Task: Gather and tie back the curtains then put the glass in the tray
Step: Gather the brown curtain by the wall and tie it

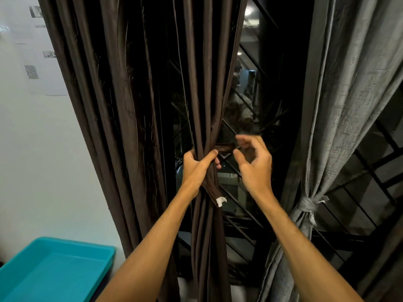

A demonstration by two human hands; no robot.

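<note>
My left hand (196, 168) is clamped round the brown curtain (122, 94) where its right-hand folds are gathered into a rope, fingers wrapped behind the cloth and mostly hidden, thumb across the front. A brown tie strip (225, 148) runs level from that thumb to my right hand (255, 164), whose fingers are curled. The thumb and forefinger look pinched on the strip's end, though blur softens that spot. The strip's other end hangs below my left wrist and ends in a white tag (221, 201). Behind the cloth the window (250, 88) is dark, with reflections I cannot read and a black grille (244, 227) crossing it. The grey curtain (340, 105) on the right is knotted with its own grey tie (307, 205), leaving an open gap of window between the two curtains where my right hand works. The teal tray (65, 243) sits low left against the white wall (43, 149), cut off by the frame's corner.
</note>
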